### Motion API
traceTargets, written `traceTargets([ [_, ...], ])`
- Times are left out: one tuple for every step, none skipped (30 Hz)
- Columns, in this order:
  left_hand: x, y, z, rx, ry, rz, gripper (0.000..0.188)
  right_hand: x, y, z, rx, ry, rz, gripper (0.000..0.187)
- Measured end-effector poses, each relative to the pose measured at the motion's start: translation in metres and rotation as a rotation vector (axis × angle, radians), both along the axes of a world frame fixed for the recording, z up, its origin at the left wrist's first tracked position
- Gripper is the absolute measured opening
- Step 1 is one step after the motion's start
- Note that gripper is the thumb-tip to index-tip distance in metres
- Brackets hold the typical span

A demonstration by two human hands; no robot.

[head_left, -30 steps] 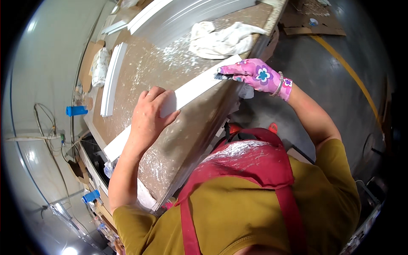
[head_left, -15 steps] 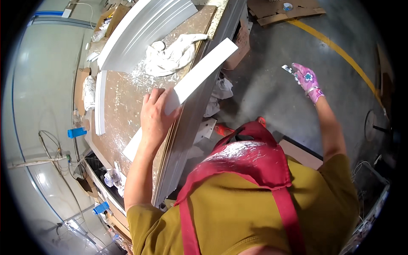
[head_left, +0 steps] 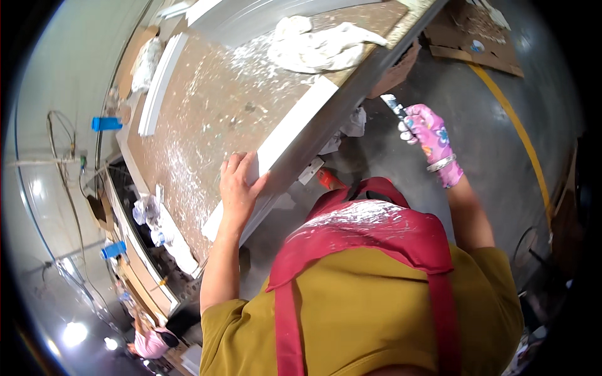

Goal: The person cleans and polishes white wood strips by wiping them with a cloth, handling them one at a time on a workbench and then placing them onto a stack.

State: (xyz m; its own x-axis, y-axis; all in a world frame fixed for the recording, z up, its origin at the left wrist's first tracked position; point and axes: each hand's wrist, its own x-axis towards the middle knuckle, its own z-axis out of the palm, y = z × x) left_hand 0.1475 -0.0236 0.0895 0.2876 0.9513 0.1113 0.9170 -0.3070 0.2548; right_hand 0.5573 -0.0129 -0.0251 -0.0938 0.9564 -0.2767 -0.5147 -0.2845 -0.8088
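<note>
A long white strip (head_left: 295, 122) lies along the near right edge of the workbench (head_left: 194, 106). Bare, my left hand (head_left: 240, 185) grips its middle, fingers over the top and thumb at the edge nearest me. My right hand (head_left: 426, 128), in a pink flowered glove, is closed around a small knife-like tool (head_left: 394, 106) with a flat pale tip and a dark handle. It is in the air right of the bench, apart from the strip. Just beyond the strip's far end lies a crumpled white cloth (head_left: 316, 47).
White shavings are scattered over the bench. Pale moulded panels (head_left: 251, 19) lie at its far side, and another white strip (head_left: 162, 88) at the left. Flattened cardboard (head_left: 476, 37) covers floor at the far right. Another person (head_left: 150, 341) is at the lower left.
The white strip has come down from a slant across the bench edge to lie along it. My right hand has moved left with the tool, nearer the bench. The view has shifted.
</note>
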Motion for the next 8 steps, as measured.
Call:
traceTargets([
  [-0.014,0.0,-0.008,0.002,-0.011,0.031,0.047,-0.018,0.006,-0.008,0.057,-0.093,-0.001,0.017],
  [-0.028,0.0,-0.016,0.0,-0.024,0.061,0.047,-0.044,0.013,-0.005,0.111,-0.188,-0.003,0.017],
  [-0.041,0.0,-0.022,-0.002,-0.03,0.083,0.047,-0.069,0.021,0.005,0.162,-0.395,-0.036,0.016],
  [-0.053,0.0,-0.028,-0.011,-0.049,0.103,0.048,-0.088,0.031,0.008,0.525,-0.767,-0.073,0.016],
  [-0.064,0.001,-0.034,-0.021,-0.07,0.117,0.048,-0.106,0.038,0.016,0.518,-0.869,-0.043,0.016],
  [-0.073,0.002,-0.037,-0.026,-0.077,0.13,0.048,-0.123,0.043,0.025,0.51,-0.968,-0.016,0.016],
  [-0.081,0.004,-0.04,-0.051,-0.086,0.131,0.048,-0.139,0.05,0.029,0.528,-1.026,0.033,0.017],
  [-0.088,0.004,-0.043,-0.077,-0.096,0.13,0.048,-0.155,0.054,0.031,0.478,-1.087,0.115,0.018],
])
